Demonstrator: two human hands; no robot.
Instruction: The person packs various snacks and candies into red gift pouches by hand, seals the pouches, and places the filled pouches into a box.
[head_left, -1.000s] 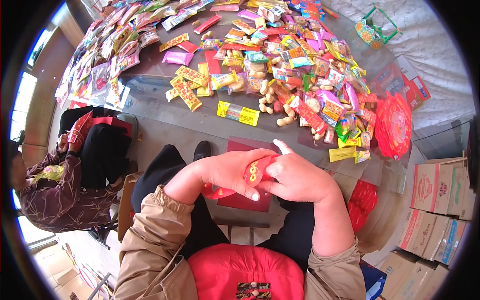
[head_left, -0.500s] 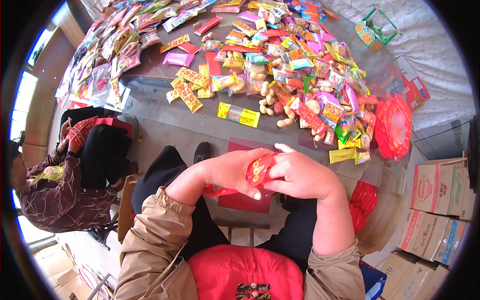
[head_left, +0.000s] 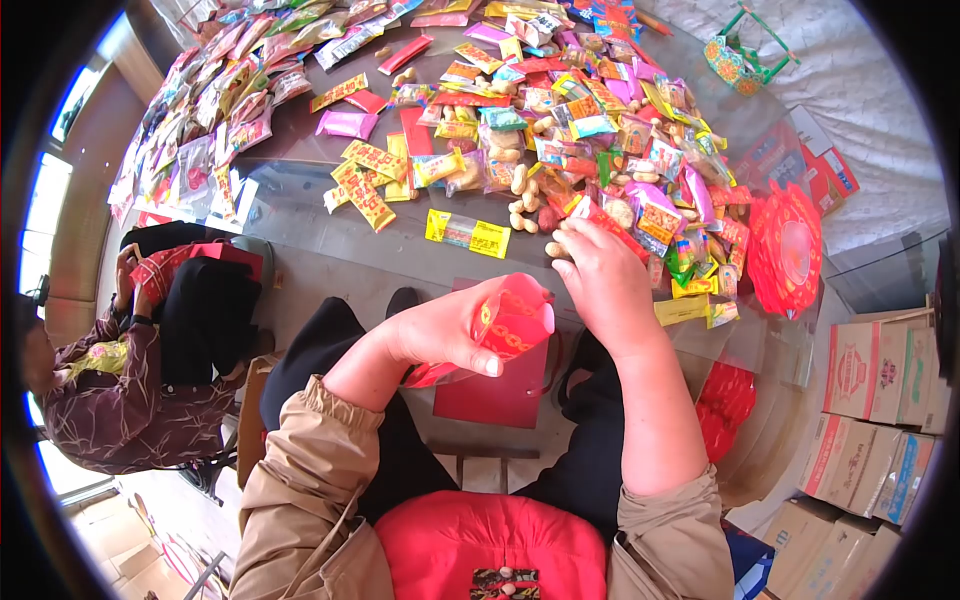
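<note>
Red pouch (head_left: 514, 316), mouth open, gripped in left hand (head_left: 445, 328) above the lap near the counter (head_left: 300, 205), thumb pressed on front, other fingers mostly hidden behind. With right hand (head_left: 607, 285), reaching over 1 peanut (head_left: 556, 250) beside the candy pile (head_left: 610, 130), fingers bent; cannot tell whether pinching.

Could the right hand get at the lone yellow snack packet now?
Probably yes: the yellow snack packet lies near the right hand, uncovered and clear of the snack pile.
</note>
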